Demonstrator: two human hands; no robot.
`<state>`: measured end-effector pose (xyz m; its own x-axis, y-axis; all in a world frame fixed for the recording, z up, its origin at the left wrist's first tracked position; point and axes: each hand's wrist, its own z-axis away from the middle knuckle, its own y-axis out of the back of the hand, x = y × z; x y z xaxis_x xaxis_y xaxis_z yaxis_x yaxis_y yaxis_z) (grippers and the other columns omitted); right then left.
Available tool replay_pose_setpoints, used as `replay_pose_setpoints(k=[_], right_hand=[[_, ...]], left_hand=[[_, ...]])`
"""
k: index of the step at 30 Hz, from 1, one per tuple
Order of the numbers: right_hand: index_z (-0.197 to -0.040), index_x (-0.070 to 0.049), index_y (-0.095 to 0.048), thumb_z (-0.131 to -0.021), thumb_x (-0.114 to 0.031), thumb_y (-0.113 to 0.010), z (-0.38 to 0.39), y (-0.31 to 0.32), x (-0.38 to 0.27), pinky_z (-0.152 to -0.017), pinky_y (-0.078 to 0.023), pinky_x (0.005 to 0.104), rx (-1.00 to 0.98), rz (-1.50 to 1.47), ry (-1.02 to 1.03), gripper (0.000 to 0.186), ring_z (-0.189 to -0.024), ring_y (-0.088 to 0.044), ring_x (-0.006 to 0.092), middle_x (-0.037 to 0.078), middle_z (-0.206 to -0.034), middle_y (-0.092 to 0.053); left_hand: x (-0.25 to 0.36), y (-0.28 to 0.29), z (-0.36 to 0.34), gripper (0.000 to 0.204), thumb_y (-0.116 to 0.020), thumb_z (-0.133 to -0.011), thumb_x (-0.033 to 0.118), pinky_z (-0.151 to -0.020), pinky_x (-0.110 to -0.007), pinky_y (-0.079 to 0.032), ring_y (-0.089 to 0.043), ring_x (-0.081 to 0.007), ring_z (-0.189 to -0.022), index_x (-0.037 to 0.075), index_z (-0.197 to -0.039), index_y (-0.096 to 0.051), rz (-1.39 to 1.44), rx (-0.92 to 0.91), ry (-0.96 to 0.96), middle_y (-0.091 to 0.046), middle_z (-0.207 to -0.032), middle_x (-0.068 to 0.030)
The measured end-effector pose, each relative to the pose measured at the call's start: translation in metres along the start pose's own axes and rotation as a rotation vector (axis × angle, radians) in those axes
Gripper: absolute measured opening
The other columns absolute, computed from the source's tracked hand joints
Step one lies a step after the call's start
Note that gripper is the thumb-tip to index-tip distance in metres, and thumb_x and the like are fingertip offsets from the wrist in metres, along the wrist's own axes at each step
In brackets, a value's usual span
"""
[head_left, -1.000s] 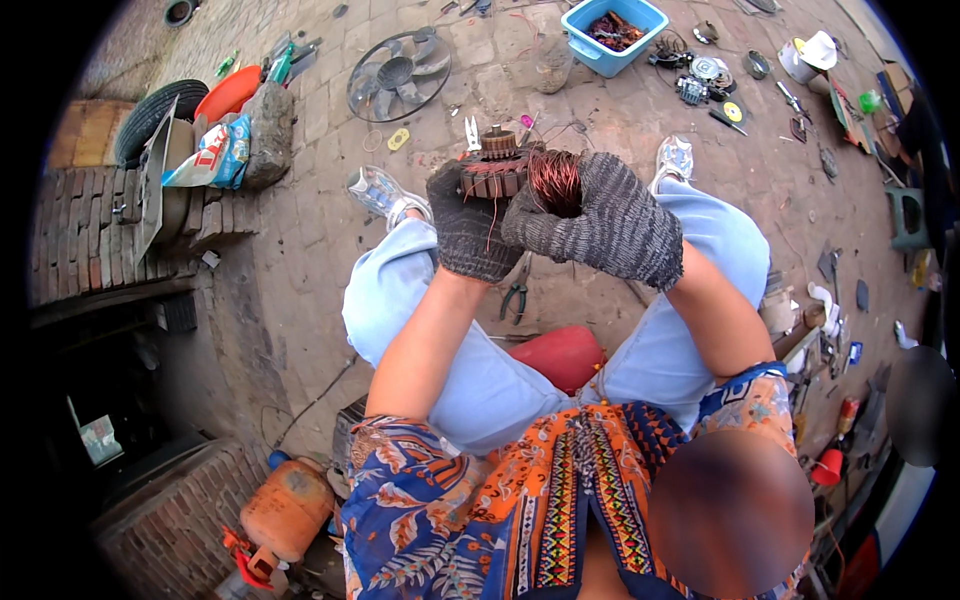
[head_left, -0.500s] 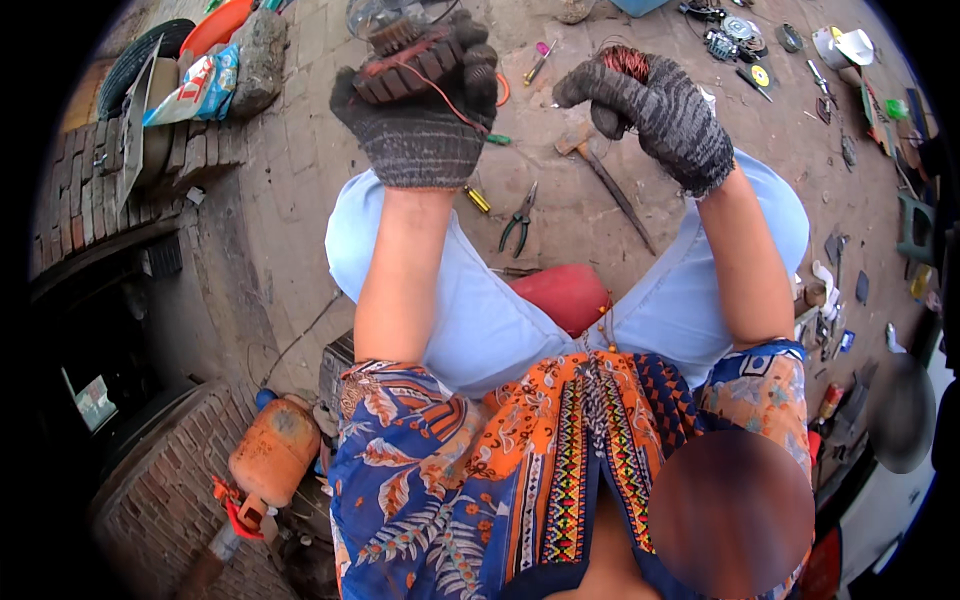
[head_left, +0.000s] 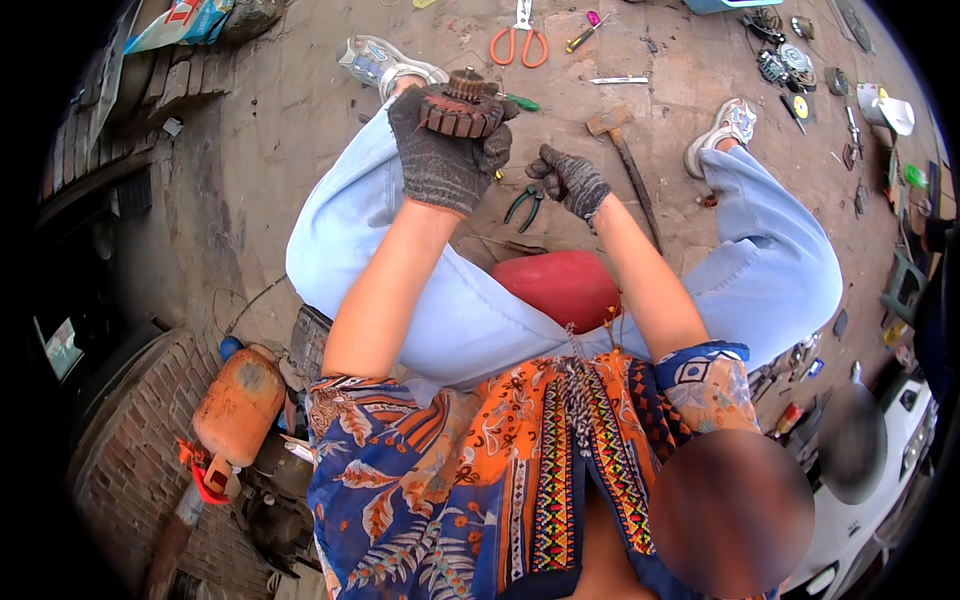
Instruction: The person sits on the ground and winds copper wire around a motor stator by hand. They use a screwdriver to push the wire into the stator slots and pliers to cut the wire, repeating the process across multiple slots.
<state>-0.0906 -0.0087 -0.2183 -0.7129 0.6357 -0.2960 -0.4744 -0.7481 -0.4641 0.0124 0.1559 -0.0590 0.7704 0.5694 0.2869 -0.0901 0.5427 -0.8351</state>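
Both my hands wear dark grey knit gloves. My left hand (head_left: 437,165) is wrapped round a motor armature (head_left: 463,120) with a slotted core and copper-coloured commutator, held up above the ground with the commutator on top. To its right, my right hand (head_left: 572,183) is closed, its fingers curled; whatever they grip is hidden. Just below that hand lie pliers (head_left: 524,205) with dark green handles, partly covered. A wooden-handled hammer (head_left: 632,170) rests on the ground to the right. A green-handled tool (head_left: 522,102) pokes out beyond the armature.
Farther off lie orange-handled scissors (head_left: 518,45), a pink-and-yellow screwdriver (head_left: 585,35) and a slim silver tool (head_left: 620,80). A red rounded object (head_left: 558,285) sits between my legs. Motor parts (head_left: 788,65) are at far right, an orange cylinder (head_left: 240,405) at left, a white car (head_left: 870,490) at lower right.
Both hands have come nearer my body, and the right moved leftward toward the armature. The copper wire bundle at my right hand no longer shows. My legs have spread, baring both shoes.
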Motion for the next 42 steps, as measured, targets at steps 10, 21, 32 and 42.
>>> replay_pose_setpoints(k=[10,21,32,42], right_hand=[[-0.097,-0.003,-0.060,-0.081,-0.010,-0.056,-0.038,0.031,0.092,-0.071,-0.049,0.0411,0.349,1.076,1.128,0.018,-0.075,-0.059,0.0367,0.019,-0.083,-0.061],[-0.085,-0.005,-0.067,-0.078,-0.024,-0.061,-0.163,0.002,0.115,-0.071,-0.051,0.0386,0.403,1.563,0.443,0.021,-0.081,-0.064,0.0275,0.015,-0.085,-0.065],[-0.091,-0.002,-0.065,-0.075,-0.014,-0.068,-0.035,0.004,-0.008,-0.062,-0.047,0.0292,0.281,0.707,0.651,0.020,-0.068,-0.058,0.0166,0.007,-0.072,-0.063],[-0.114,0.006,-0.055,-0.079,-0.023,-0.065,0.186,-0.041,-0.118,-0.056,-0.036,0.0217,-0.099,0.001,1.033,0.046,-0.063,-0.046,0.0099,0.003,-0.078,-0.057]], left_hand=[[-0.014,0.073,-0.012,0.057,-0.035,-0.077,0.062,-0.049,-0.030,-0.048,-0.057,-0.0228,-0.067,0.011,-0.096,-0.053,0.094,0.424,-0.098,-0.059,-0.085,-0.0093],[-0.020,0.023,-0.024,0.053,-0.046,-0.079,0.051,-0.075,-0.041,-0.052,-0.059,-0.0293,-0.093,0.009,-0.112,-0.050,0.273,0.490,-0.156,-0.059,-0.103,-0.0127],[-0.019,-0.041,0.000,0.050,-0.043,-0.086,0.047,-0.090,-0.046,-0.046,-0.053,-0.0291,-0.108,0.009,-0.118,-0.048,0.444,0.084,-0.112,-0.052,-0.119,-0.0122],[-0.016,-0.098,0.022,0.065,-0.044,-0.083,0.058,-0.074,-0.043,-0.053,-0.059,-0.0301,-0.092,0.005,-0.122,-0.044,0.255,-0.337,-0.097,-0.056,-0.112,-0.0167]])
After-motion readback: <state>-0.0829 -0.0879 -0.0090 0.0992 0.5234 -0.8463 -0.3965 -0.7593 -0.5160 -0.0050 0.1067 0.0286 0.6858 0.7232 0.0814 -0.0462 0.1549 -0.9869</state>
